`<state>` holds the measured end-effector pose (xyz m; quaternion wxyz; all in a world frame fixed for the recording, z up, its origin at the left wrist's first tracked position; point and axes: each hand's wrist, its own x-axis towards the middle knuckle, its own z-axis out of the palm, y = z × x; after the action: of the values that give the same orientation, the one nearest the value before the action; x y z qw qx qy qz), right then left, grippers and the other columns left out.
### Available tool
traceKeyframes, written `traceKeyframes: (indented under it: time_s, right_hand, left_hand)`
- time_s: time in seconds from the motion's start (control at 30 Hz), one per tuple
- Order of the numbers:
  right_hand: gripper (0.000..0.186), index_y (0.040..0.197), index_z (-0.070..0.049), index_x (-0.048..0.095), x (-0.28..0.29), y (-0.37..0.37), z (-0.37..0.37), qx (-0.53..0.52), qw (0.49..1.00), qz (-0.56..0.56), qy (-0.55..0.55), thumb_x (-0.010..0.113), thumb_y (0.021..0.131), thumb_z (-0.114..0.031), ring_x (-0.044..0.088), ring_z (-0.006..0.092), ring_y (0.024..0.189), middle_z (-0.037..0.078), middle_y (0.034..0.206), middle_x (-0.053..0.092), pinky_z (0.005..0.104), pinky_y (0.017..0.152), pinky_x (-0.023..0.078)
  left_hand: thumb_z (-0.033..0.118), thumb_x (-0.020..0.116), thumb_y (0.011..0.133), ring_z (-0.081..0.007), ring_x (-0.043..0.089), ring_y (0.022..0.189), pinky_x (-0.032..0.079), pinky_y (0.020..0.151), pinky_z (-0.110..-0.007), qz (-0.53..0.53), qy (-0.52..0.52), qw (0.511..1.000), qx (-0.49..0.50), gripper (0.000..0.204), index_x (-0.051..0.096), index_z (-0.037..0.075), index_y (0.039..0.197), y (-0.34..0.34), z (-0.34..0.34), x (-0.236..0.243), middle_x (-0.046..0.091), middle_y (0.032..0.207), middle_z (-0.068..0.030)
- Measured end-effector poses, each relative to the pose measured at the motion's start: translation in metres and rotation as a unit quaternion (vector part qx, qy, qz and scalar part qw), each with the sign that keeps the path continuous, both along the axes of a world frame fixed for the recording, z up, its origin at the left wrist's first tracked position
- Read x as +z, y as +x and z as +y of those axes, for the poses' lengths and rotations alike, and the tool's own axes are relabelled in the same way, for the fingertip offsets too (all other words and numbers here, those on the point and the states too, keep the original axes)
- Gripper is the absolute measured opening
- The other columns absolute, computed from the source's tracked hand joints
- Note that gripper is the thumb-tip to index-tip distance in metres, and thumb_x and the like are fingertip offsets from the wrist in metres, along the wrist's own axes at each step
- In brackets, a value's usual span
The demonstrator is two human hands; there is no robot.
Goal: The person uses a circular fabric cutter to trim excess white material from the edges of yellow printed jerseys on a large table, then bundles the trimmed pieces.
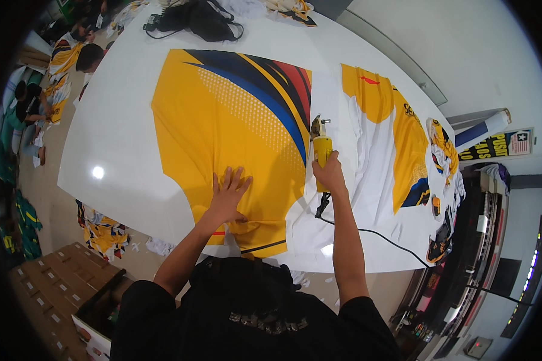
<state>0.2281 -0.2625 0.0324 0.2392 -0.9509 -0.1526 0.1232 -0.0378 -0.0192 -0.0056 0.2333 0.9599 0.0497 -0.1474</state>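
Observation:
A yellow fabric panel (pixel 223 132) with blue, black and red stripes and white dots lies spread on the white table (pixel 114 138). My left hand (pixel 229 195) presses flat on its lower middle, fingers spread, and creases show in the cloth near the wrist. In my right hand (pixel 331 174) is a yellow handheld electric fabric cutter (pixel 323 148), its metal head at the panel's right edge. Its black cord (pixel 379 234) runs off to the right across the table. Whether the blade touches the cloth cannot be made out.
White and yellow printed fabric (pixel 376 129) lies right of the cutter, with scraps (pixel 442 150) along the table's right edge. A black bag (pixel 202 21) sits at the far side. Cardboard boxes (pixel 60 289) stand lower left. Other people (pixel 33 108) sit on the floor at left.

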Motion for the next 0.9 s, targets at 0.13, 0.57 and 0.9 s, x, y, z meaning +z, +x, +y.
traceKeyframes:
  time_s: [0.13, 0.57, 0.9]
  right_hand:
    - [0.057, 0.114, 0.009, 0.042, -0.003, 0.045, 0.025, 0.000, 1.000, 0.006, 0.005, 0.074, 0.087, -0.029, 0.071, 0.0556, 0.092, 0.042, 0.098, 0.067, 0.0558, 0.080, 0.059]
    - [0.071, 0.121, 0.014, 0.041, -0.012, 0.191, 0.095, 0.019, 0.999, -0.015, -0.025, 0.074, 0.084, -0.036, 0.072, 0.0531, 0.099, 0.042, 0.107, 0.068, 0.0513, 0.084, 0.060]
    - [0.079, 0.130, 0.019, 0.041, -0.023, 0.294, 0.147, -0.010, 0.998, -0.061, -0.015, 0.073, 0.086, -0.038, 0.069, 0.0515, 0.111, 0.042, 0.115, 0.067, 0.0503, 0.093, 0.058]
  left_hand:
    - [0.048, 0.098, 0.055, -0.0458, 0.004, 0.161, 0.004, 0.122, -0.076, -0.014, -0.013, 1.000, 0.012, 0.132, 0.031, 0.021, 0.166, 0.001, 0.001, 0.000, 0.012, 0.175, -0.0174]
    - [0.048, 0.098, 0.052, -0.0453, 0.005, 0.162, 0.003, 0.121, -0.077, 0.009, -0.036, 0.999, 0.023, 0.136, 0.029, 0.024, 0.167, 0.009, 0.002, 0.000, 0.012, 0.176, -0.0154]
    - [0.047, 0.098, 0.057, -0.0409, 0.005, 0.163, 0.007, 0.122, -0.075, 0.019, -0.003, 0.999, 0.033, 0.132, 0.028, 0.028, 0.167, 0.013, 0.002, 0.013, 0.011, 0.177, -0.0130]
